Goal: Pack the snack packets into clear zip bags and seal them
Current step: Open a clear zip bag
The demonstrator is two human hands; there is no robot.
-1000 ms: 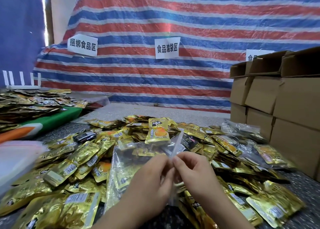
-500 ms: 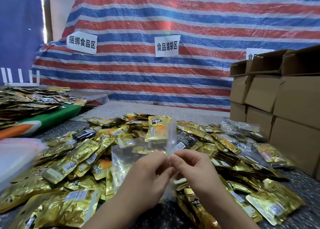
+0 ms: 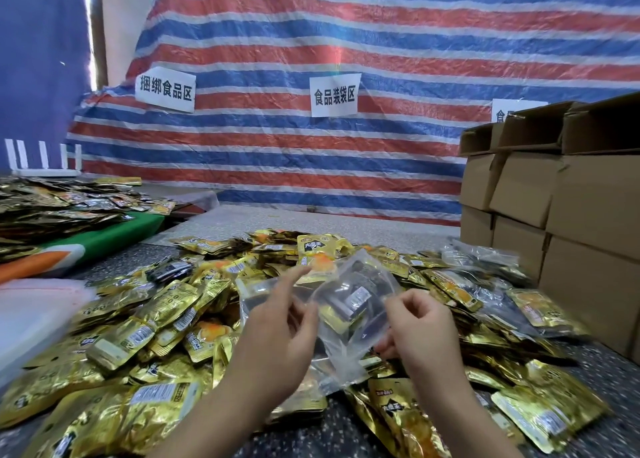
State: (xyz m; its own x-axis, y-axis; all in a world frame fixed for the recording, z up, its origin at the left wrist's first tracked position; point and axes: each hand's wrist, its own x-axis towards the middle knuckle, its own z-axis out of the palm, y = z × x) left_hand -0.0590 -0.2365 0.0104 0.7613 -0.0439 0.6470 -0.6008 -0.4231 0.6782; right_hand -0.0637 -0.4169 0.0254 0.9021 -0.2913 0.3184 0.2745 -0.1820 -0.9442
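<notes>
A clear zip bag (image 3: 349, 322) hangs in the air between my hands, above a wide heap of gold snack packets (image 3: 162, 322) on the speckled table. My left hand (image 3: 280, 336) pinches the bag's left edge, its forefinger sticking up. My right hand (image 3: 420, 333) pinches the right edge with curled fingers. The bag's mouth is pulled apart and tilts up and away from me. Through the plastic I see packets of the heap; whether any packet lies inside the bag I cannot tell.
Stacked cardboard boxes (image 3: 568, 194) stand at the right. Some filled clear bags (image 3: 485, 260) lie in front of them. A second packet pile (image 3: 52, 204) sits on a green board at the left. A white plastic container (image 3: 31, 315) is near the left edge. A striped tarp hangs behind.
My hands were close together, pinching the bag's top at one spot. They have moved apart sideways, and the bag's mouth has spread between them.
</notes>
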